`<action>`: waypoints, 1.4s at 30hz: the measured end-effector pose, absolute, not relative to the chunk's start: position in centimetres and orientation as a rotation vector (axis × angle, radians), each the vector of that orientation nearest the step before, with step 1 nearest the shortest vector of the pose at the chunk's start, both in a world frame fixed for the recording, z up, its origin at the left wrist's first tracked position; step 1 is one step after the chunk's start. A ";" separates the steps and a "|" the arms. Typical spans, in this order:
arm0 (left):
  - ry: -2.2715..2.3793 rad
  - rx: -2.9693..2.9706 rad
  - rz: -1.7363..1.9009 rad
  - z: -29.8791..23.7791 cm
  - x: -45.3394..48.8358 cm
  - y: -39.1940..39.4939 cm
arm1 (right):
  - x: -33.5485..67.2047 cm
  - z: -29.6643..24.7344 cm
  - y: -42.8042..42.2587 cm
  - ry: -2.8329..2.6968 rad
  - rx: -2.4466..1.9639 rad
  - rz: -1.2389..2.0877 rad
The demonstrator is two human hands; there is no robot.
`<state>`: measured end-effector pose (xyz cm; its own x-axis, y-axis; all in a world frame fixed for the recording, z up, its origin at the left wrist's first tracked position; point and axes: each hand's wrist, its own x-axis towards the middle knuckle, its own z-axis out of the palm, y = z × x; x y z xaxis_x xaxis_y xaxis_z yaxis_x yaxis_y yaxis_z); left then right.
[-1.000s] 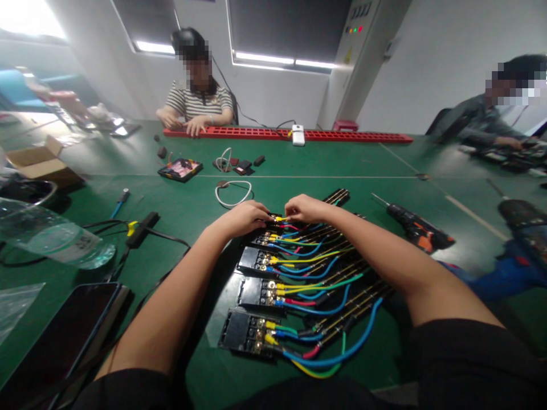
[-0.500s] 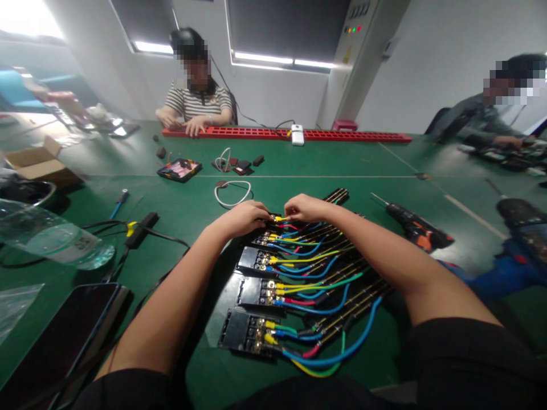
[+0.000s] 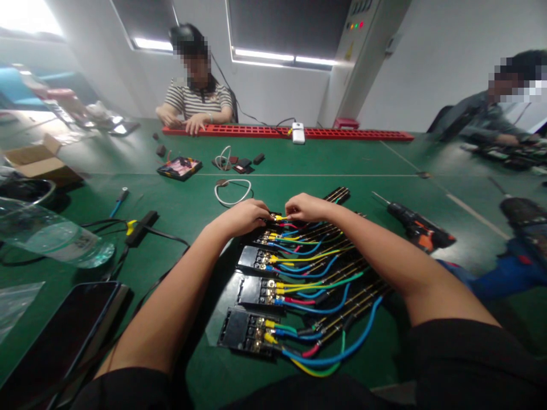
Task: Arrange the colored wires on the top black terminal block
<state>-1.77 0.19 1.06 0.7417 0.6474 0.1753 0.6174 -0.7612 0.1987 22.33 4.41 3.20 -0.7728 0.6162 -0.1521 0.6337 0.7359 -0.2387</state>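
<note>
Several black plastic terminal blocks with brass screws lie in a row; the nearest block (image 3: 236, 331) is fully visible. Yellow, blue, red and green wires run from them toward long strips with brass-coloured rods (image 3: 335, 332). At the far end of the row, my left hand (image 3: 247, 218) is closed on the farthest block, which its fingers mostly hide. My right hand (image 3: 308, 208) pinches a wire with a yellow terminal (image 3: 280, 218) at that block's screw side. The fingertips of both hands are close together, with the yellow terminal between them.
A cordless screwdriver (image 3: 421, 225) and a blue drill (image 3: 508, 262) lie to the right. On the left are a plastic bottle (image 3: 64, 239), a phone (image 3: 64, 336) and a power cord (image 3: 143, 228). Across the table, a person's hands rest on a long red frame (image 3: 350, 135); another person sits right.
Both of my hands keep their hold at the farthest block, almost unmoved. The view has shifted very slightly.
</note>
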 end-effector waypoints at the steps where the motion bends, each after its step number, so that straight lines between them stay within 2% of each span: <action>1: 1.032 2.805 0.347 1.2 -1.7 0.1 | 22.3 3.2 4.4 2.866 1.034 -0.423; 11: 1.049 2.752 0.355 1.3 -1.7 0.0 | 23.7 3.2 2.8 3.061 1.164 -0.278; 15: 1.030 2.750 0.392 0.9 -1.8 0.3 | 24.2 3.8 0.5 3.036 1.020 -0.395; 24: 0.993 2.765 0.453 0.7 -1.9 0.3 | 24.0 2.9 -0.9 2.925 0.948 -0.233; 42: 0.998 2.790 0.430 0.9 -2.2 -0.1 | 25.1 2.9 0.4 3.090 1.220 -0.363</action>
